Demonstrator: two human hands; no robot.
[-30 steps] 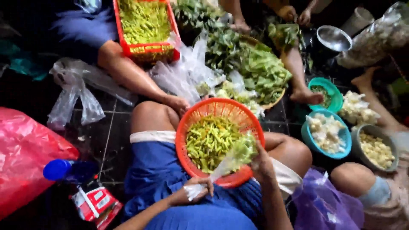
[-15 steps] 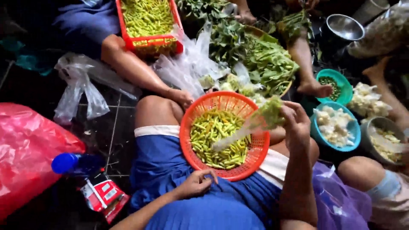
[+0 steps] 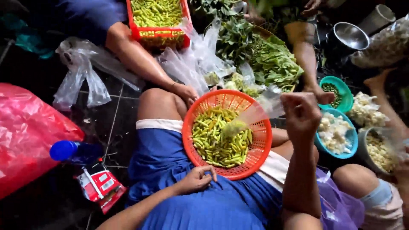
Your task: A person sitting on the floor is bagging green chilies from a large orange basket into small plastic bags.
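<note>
A round orange basket [image 3: 260,147] full of small green chillies [image 3: 213,140] rests on my lap, over my blue skirt. My right hand [image 3: 300,113] is raised at the basket's right side and grips the top of a clear plastic bag [image 3: 251,117]. The bag hangs blurred across the basket with a clump of green chillies at its lower end. My left hand [image 3: 196,179] lies on the skirt by the basket's near rim, fingers curled, holding nothing that I can see.
A red crate [image 3: 157,38] of green chillies sits at the top, leafy greens [image 3: 272,64] beside it. Teal bowls [image 3: 338,136] of white pieces stand at the right. A red plastic bag [image 3: 25,132], a blue-capped bottle [image 3: 64,150] and a red packet [image 3: 100,185] lie at the left. Other people's legs surround me.
My right hand has lifted the bag of chillies from the basket's near rim up to its right side. My left hand has drawn back a little on the skirt.
</note>
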